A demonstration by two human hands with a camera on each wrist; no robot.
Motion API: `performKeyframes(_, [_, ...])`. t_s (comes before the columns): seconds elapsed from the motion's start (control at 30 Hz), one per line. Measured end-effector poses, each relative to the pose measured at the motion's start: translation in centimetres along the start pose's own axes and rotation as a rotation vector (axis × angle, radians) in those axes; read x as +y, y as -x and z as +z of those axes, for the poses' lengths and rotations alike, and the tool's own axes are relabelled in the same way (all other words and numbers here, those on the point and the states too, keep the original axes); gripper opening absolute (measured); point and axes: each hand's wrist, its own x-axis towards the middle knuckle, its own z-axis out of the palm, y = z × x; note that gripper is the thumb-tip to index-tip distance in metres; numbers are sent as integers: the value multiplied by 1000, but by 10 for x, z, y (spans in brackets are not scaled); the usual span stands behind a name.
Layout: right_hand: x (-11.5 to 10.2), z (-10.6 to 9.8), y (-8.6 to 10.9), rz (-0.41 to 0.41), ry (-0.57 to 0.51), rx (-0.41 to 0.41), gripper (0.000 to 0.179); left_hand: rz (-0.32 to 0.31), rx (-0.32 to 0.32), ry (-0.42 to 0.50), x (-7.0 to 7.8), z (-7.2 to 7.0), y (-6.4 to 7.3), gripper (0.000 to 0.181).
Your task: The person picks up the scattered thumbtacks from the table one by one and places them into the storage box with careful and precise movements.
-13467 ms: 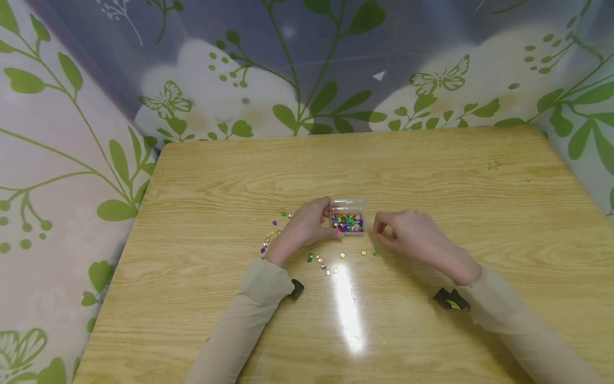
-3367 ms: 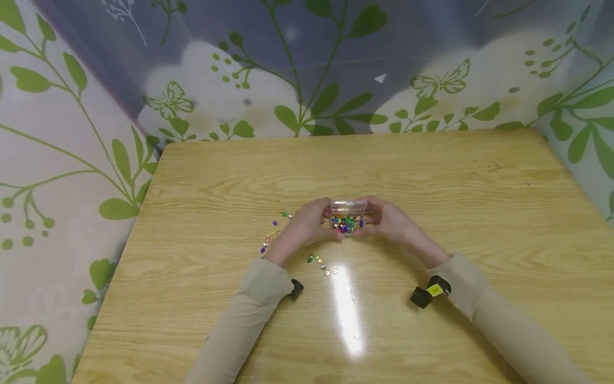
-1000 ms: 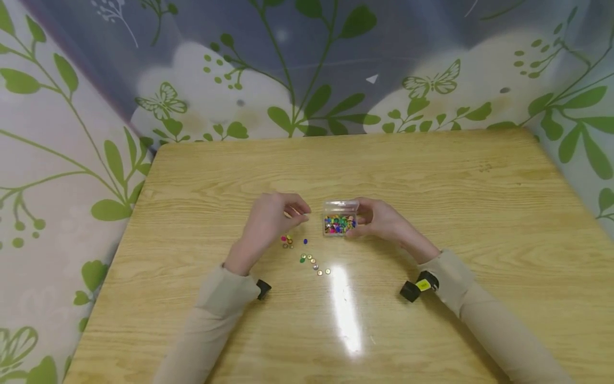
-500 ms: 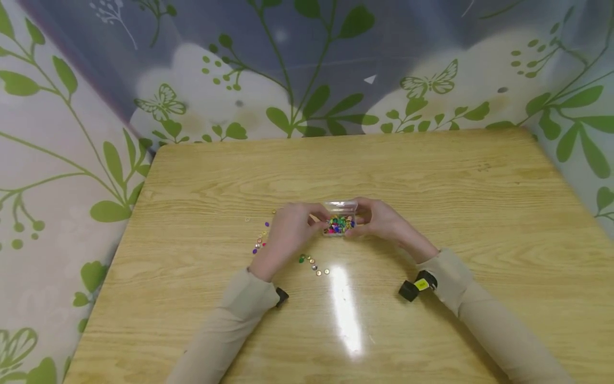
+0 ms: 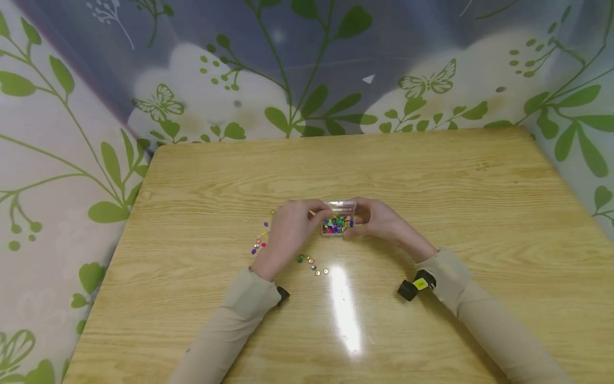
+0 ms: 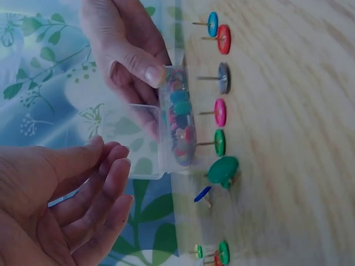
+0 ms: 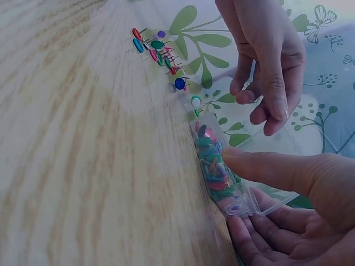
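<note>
A small clear plastic box (image 5: pixel 338 226) with its hinged lid raised stands on the table, filled with colourful thumbtacks. My right hand (image 5: pixel 381 221) grips the box's right side, its thumb at the front and fingers behind. Over the box's left edge, my left hand (image 5: pixel 292 229) hangs with loosely bent fingers. Its thumb and forefinger tips come close together in the left wrist view, and no tack shows between them. Loose thumbtacks, such as a pink one (image 6: pixel 221 112) and a large-looking green one (image 6: pixel 223 170), lie on the table with their points up or tilted.
The wooden table (image 5: pixel 431 176) reaches back to walls covered in leaf-patterned cloth. A short row of tacks (image 5: pixel 313 266) lies in front of the box, and several more (image 5: pixel 258 243) are scattered left of my left hand. Light glares off the tabletop (image 5: pixel 345 314).
Earlier my right hand worked beside the box; tacks there are gone, and it now holds the box. My left hand let go of the box, went to the left-hand tacks, and came back over it.
</note>
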Motion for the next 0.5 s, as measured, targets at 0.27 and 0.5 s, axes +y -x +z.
performKeyframes(0.27, [-1, 2, -1, 18, 7, 3, 64, -48, -6, -35, -11, -14, 2, 15])
performKeyframes(0.5, [-2, 1, 1, 26, 4, 9, 63, -159, 67, -45, -34, -44, 7, 17])
